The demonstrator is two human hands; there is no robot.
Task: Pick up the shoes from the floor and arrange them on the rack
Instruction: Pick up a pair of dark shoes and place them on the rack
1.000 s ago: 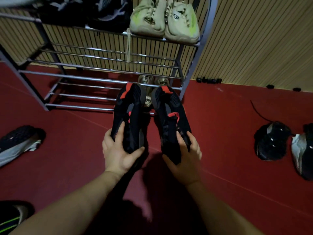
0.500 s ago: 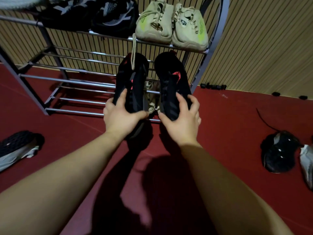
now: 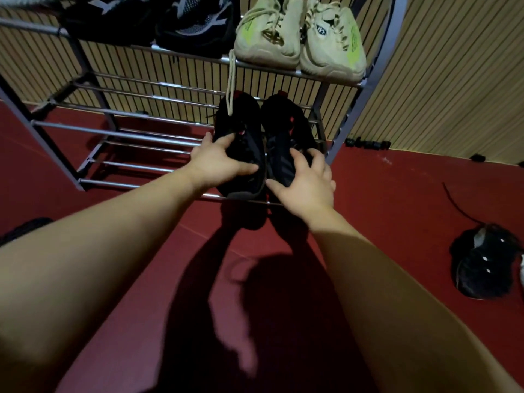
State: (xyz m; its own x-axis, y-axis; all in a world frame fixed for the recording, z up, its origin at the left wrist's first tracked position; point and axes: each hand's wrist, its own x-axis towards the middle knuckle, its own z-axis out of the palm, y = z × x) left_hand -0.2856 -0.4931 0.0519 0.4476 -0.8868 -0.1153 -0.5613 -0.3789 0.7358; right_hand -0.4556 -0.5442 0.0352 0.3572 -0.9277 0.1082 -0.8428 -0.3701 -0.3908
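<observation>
The black sneakers (image 3: 195, 24) up top are cut off by the upper edge.

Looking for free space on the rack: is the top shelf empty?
No: a beige pair and dark shoes sit side by side on the top shelf.

Rack (image 3: 354, 109) carries cream sneakers (image 3: 300, 43) and dark sneakers (image 3: 158, 21); red floor (image 3: 397, 208) carries one black shoe (image 3: 485, 262).

Dim room, hard forearm shadows, wide-angle bending at edges
</observation>
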